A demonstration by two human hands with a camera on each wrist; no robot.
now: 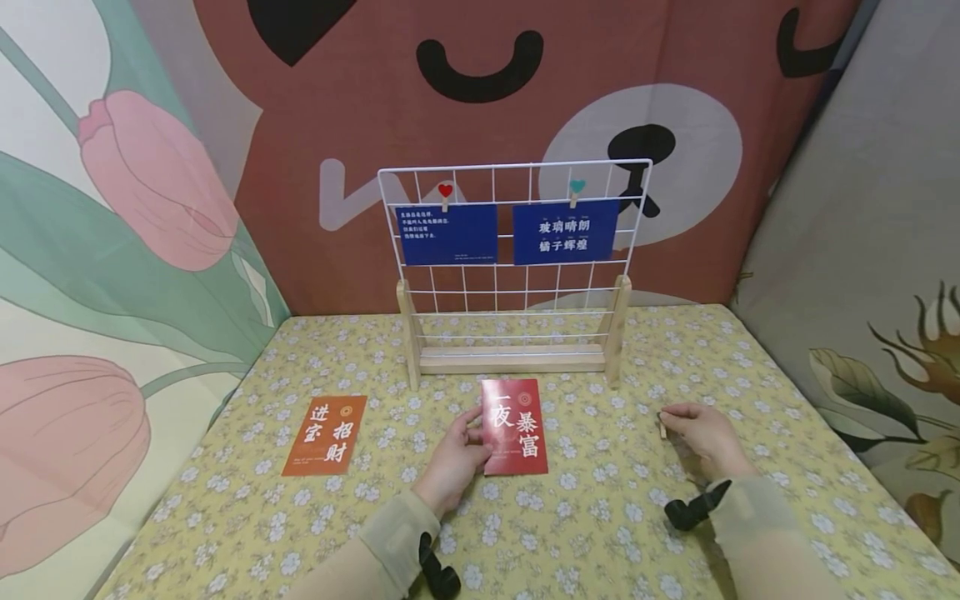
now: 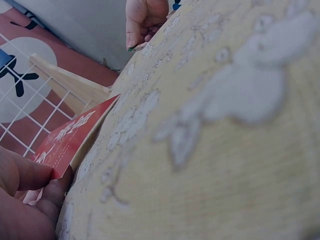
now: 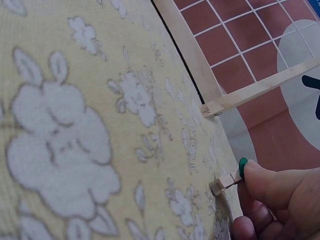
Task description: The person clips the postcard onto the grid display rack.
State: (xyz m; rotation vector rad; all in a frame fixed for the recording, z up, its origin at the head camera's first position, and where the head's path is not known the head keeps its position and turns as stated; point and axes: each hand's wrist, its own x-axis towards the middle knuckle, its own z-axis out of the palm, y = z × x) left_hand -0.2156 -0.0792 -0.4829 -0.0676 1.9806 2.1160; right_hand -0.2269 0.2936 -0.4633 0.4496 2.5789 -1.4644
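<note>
My left hand (image 1: 456,460) pinches the left edge of a red card (image 1: 517,427) with white characters, between thumb and fingers. In the left wrist view the card (image 2: 70,137) is tilted slightly off the cloth. Over to the right, my right hand (image 1: 703,433) pinches a small wooden clothespin (image 1: 662,427) just above the table; the right wrist view shows the clothespin (image 3: 227,182) with a green piece at the thumb. Behind both hands stands a white wire grid rack (image 1: 517,287) on a wooden base. Two blue cards (image 1: 450,235) hang on it from heart-topped clothespins.
An orange card (image 1: 326,435) lies flat on the table to the left. The table wears a yellow floral cloth (image 1: 247,517). Printed fabric walls (image 1: 360,275) rise behind and at both sides.
</note>
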